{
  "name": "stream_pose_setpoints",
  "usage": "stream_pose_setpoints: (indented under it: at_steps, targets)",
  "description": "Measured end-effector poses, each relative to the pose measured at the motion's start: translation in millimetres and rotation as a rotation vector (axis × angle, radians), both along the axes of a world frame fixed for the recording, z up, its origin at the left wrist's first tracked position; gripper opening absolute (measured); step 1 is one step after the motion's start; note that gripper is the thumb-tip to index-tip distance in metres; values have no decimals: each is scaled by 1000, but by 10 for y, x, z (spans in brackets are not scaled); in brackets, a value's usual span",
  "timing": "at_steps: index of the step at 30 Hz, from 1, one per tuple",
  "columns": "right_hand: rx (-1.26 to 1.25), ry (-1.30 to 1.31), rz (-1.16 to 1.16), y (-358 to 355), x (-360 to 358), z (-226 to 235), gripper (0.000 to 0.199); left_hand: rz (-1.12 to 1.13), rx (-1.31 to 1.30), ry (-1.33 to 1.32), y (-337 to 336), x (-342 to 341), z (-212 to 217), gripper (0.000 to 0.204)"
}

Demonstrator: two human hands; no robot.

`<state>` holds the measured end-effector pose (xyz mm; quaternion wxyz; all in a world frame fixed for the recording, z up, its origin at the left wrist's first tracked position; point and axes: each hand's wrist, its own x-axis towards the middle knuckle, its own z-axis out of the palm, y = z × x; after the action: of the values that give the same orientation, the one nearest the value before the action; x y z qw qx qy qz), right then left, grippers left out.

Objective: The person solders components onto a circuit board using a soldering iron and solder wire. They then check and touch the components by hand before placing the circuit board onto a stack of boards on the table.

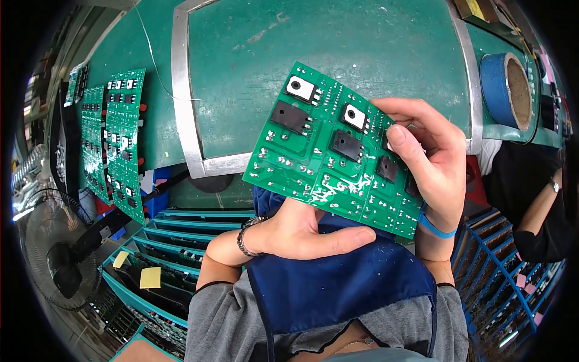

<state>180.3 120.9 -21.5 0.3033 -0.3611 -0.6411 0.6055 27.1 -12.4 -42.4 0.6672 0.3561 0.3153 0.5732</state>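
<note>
— So why is the circuit board [332,151] tilted up over the lap, clear of the green surface [338,48]?
— Likely for inspection: left hand [301,232] props it underneath, right hand [431,163] pinches its edge. More boards [123,139] wait at the left.

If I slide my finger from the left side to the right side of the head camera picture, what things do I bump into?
Fan → row of green circuit boards → left hand → held green circuit board → right hand → blue tape roll → another person's arm.
</note>
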Motion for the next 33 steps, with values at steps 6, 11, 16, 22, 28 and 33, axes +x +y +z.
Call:
stream_pose_setpoints:
  at_steps: [6,11,16,22,28,33]
  targets:
    - [7,-34,7,10,17,20,24,3,-120,-142,-23,-61,10,60]
    - [-17,-82,65,20,57,122,36,-44,-214,-161,-26,-101,8,64]
    - [-32,-92,66,18,76,142,36,-73,-224,-161,-33,-120,-7,63]
    - [-39,-78,83,16,104,159,39,-42,-241,-263,11,-92,49,66]
    - [-20,-136,212,128,226,288,48,-25,-355,-307,13,-80,22,77]
    - [-38,-133,238,131,222,233,48,6,-345,-325,14,-75,22,80]
